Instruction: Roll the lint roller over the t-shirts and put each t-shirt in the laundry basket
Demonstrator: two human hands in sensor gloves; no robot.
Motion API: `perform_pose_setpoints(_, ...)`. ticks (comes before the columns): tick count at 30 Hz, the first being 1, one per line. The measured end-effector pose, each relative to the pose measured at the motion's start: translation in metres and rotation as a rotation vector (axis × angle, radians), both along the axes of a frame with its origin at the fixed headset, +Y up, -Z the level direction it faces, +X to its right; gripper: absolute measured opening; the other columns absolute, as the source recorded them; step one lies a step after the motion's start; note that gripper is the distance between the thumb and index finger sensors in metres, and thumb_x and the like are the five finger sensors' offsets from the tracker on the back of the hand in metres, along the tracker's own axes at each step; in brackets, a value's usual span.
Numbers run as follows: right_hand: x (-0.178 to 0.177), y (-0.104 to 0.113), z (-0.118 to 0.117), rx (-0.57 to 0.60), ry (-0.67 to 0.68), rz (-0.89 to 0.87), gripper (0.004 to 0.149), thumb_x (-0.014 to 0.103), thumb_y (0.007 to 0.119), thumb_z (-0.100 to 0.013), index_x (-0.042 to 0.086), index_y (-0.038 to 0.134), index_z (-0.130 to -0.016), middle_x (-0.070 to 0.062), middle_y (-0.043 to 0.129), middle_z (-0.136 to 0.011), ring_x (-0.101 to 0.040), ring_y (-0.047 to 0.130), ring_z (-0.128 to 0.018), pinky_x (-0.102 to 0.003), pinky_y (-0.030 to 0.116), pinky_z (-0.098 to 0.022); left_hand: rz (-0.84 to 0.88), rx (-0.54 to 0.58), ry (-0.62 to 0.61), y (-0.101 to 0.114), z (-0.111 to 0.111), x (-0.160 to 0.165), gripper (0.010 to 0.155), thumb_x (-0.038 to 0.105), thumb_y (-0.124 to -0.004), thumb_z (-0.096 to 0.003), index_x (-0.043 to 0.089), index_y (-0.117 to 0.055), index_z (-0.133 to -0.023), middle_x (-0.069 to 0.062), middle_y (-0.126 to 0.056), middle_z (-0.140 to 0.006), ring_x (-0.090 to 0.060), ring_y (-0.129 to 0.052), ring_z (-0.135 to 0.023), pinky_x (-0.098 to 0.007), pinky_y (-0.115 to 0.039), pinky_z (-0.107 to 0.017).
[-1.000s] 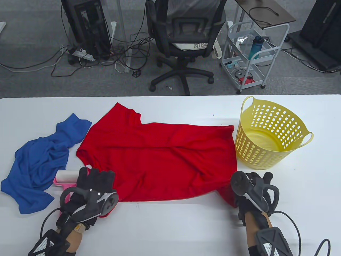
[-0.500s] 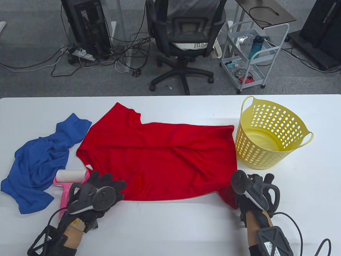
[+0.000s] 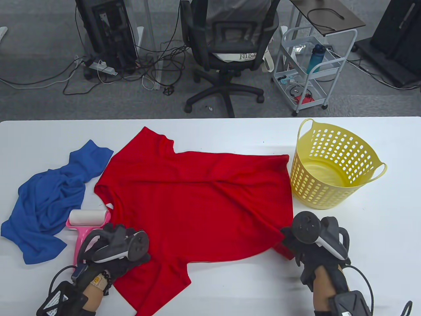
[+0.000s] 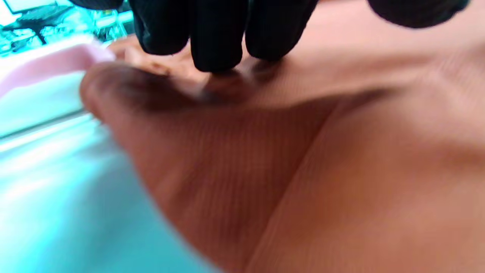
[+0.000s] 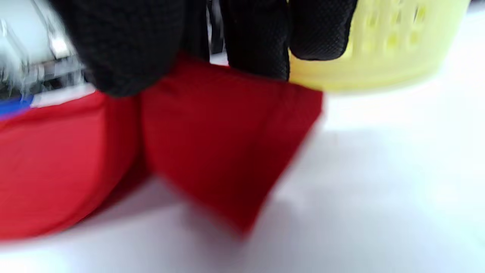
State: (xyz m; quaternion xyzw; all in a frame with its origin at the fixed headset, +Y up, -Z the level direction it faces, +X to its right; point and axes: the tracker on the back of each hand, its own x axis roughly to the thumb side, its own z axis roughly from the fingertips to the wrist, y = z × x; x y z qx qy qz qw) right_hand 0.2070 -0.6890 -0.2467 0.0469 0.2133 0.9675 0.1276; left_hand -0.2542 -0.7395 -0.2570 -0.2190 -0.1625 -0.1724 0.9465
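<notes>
The red shirt lies spread on the tabletop, centre. The left hand pinches its near-left part; the right hand pinches its near-right corner. The roller lies left of it, beside the blue shirt. The basket stands far right.

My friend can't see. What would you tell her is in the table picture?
A red t-shirt lies spread on a white table, a gloved hand gripping each near corner: left hand, right hand. A blue t-shirt and pink lint roller lie left; a yellow basket stands right.
</notes>
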Motion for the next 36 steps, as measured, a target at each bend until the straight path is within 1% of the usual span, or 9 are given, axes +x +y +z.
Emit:
perform_pose_setpoints(4, 0.007, 0.001, 0.008, 0.006, -0.086, 0.100, 0.055, 0.063, 0.076, -0.027, 0.024, 0.110, -0.045, -0.010, 0.109, -0.063, -0.042, 0.097, -0.073, -0.072, 0.063, -0.058, -0.067, -0.058, 0.021, -0.007, 0.001, 0.002, 0.089, 0.067, -0.065, -0.0353, 0.020, -0.049, -0.108, -0.018, -0.061, -0.114, -0.050, -0.059, -0.105, -0.074, -0.046, -0.071)
perform_pose_setpoints(6, 0.007, 0.000, 0.007, 0.040, -0.146, 0.113, 0.062, 0.064, 0.071, -0.030, 0.019, 0.107, -0.052, -0.012, 0.107, -0.064, -0.044, 0.096, -0.072, -0.070, 0.064, -0.058, -0.060, 0.010, 0.017, -0.002, 0.001, 0.006, 0.084, 0.066, -0.063, -0.0365, 0.019, -0.059, -0.106, -0.017, -0.071, -0.111, -0.049, -0.064, -0.104, -0.073, -0.048, -0.071)
perform_pose_setpoints(9, -0.006, -0.011, 0.000, 0.141, -0.193, 0.133, 0.070, 0.059, 0.066, -0.037, 0.015, 0.076, -0.091, -0.017, 0.085, -0.089, -0.050, 0.078, -0.086, -0.072, 0.055, -0.062, -0.004, 0.097, -0.010, 0.002, 0.003, 0.012, 0.084, 0.066, -0.062, -0.0371, 0.019, -0.059, -0.107, -0.015, -0.076, -0.108, -0.047, -0.068, -0.102, -0.072, -0.051, -0.070)
perform_pose_setpoints(13, -0.025, -0.042, -0.014, -0.042, -0.152, 0.214, 0.077, 0.055, 0.063, -0.041, 0.013, 0.047, -0.103, -0.021, 0.063, -0.103, -0.053, 0.066, -0.093, -0.073, 0.050, -0.064, -0.111, -0.082, -0.014, -0.014, 0.006, 0.017, 0.098, 0.067, -0.071, -0.0318, 0.017, -0.041, -0.110, -0.020, -0.055, -0.115, -0.050, -0.057, -0.106, -0.074, -0.045, -0.072)
perform_pose_setpoints(19, -0.016, -0.078, -0.031, -0.215, -0.126, 0.307, 0.099, 0.064, 0.063, -0.033, 0.015, 0.009, -0.101, -0.022, 0.011, -0.105, -0.058, 0.026, -0.099, -0.078, 0.030, -0.064, -0.237, -0.113, -0.094, -0.003, 0.017, 0.018, 0.088, 0.064, -0.082, -0.0253, 0.017, -0.060, -0.096, -0.017, -0.071, -0.108, -0.046, -0.072, -0.104, -0.073, -0.051, -0.071)
perform_pose_setpoints(25, 0.006, -0.071, -0.025, -0.257, -0.201, 0.332, 0.104, 0.063, 0.075, -0.026, 0.020, 0.014, -0.099, -0.016, 0.012, -0.105, -0.054, 0.027, -0.100, -0.078, 0.028, -0.064, 0.017, -0.036, -0.058, 0.013, 0.015, 0.011, 0.063, 0.062, -0.069, -0.0363, 0.023, -0.089, -0.082, -0.008, -0.099, -0.085, -0.037, -0.094, -0.086, -0.068, -0.062, -0.067)
perform_pose_setpoints(29, -0.015, -0.047, -0.014, -0.063, -0.178, 0.377, 0.094, 0.061, 0.070, -0.033, 0.015, 0.028, -0.103, -0.022, 0.039, -0.107, -0.053, 0.051, -0.099, -0.077, 0.039, -0.065, -0.004, 0.129, -0.090, 0.011, 0.014, 0.018, 0.084, 0.066, -0.060, -0.0368, 0.019, -0.055, -0.106, -0.013, -0.076, -0.107, -0.044, -0.073, -0.100, -0.070, -0.053, -0.070)
perform_pose_setpoints(32, -0.035, -0.050, -0.018, 0.061, -0.125, 0.272, 0.095, 0.061, 0.069, -0.034, 0.017, 0.022, -0.103, -0.022, 0.029, -0.108, -0.054, 0.047, -0.099, -0.078, 0.040, -0.064, -0.043, -0.014, -0.107, -0.010, 0.013, 0.026, 0.101, 0.072, -0.057, -0.0319, 0.021, -0.023, -0.112, -0.021, -0.045, -0.119, -0.053, -0.052, -0.107, -0.074, -0.045, -0.071)
perform_pose_setpoints(36, -0.040, -0.076, -0.019, -0.304, -0.129, 0.466, 0.108, 0.065, 0.066, -0.025, 0.013, 0.005, -0.097, -0.027, 0.013, -0.101, -0.052, 0.033, -0.095, -0.073, 0.057, -0.062, -0.063, -0.136, -0.124, -0.025, 0.013, 0.029, 0.110, 0.071, -0.063, -0.0264, 0.018, -0.014, -0.109, -0.028, -0.026, -0.117, -0.059, -0.043, -0.105, -0.076, -0.044, -0.070)
